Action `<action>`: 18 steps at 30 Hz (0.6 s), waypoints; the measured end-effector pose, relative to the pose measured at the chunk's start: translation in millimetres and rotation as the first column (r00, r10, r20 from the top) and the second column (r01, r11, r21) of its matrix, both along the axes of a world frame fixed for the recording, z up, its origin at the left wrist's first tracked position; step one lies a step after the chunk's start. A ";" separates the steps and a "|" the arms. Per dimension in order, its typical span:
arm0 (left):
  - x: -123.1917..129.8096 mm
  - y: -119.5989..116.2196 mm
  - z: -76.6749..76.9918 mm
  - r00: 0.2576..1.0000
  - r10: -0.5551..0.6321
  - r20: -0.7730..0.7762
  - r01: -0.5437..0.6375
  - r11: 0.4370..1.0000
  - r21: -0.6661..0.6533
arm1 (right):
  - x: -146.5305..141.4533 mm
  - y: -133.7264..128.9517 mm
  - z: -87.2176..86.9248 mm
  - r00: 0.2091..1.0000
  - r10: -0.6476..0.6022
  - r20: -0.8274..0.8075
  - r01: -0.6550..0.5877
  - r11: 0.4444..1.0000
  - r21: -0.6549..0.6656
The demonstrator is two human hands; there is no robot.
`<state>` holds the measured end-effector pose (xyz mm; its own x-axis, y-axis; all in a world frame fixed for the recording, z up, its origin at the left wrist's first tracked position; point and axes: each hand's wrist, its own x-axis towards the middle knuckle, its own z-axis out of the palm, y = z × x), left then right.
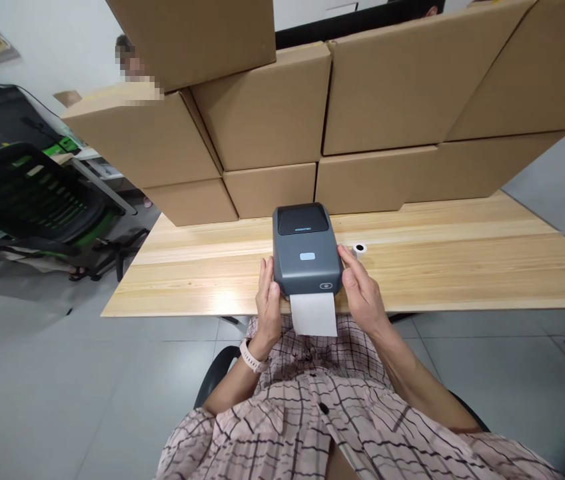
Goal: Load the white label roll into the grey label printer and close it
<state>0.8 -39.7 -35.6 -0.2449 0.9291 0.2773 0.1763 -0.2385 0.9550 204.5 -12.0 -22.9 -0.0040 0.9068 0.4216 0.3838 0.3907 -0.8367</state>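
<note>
A dark grey label printer (305, 257) stands near the front edge of the wooden table. A blank white paper strip (314, 315) comes out of its front and hangs past the table edge. My left hand (268, 303) lies against the printer's left side, and my right hand (361, 293) against its right side, so the printer sits between both hands. The fingers of both hands are close together along its sides. A small white roll (360, 249) with a dark centre is just beyond my right fingertips.
Stacked cardboard boxes (267, 113) form a wall along the back of the table (472, 260). To the left, on the floor, is a black mesh office chair (27, 200). A person's blurred head (130, 60) shows behind the boxes.
</note>
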 end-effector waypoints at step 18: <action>-25.3 82.9 58.3 0.986 -0.013 0.164 -0.014 0.986 0.163 | -12.9 95.2 95.6 0.975 0.015 0.223 -0.097 0.926 0.364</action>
<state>-24.5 43.2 22.8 -0.2999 0.8744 0.3813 0.0207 -0.3937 0.9190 191.6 83.2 72.7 -0.1766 0.6811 0.7106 0.5041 0.6826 -0.5291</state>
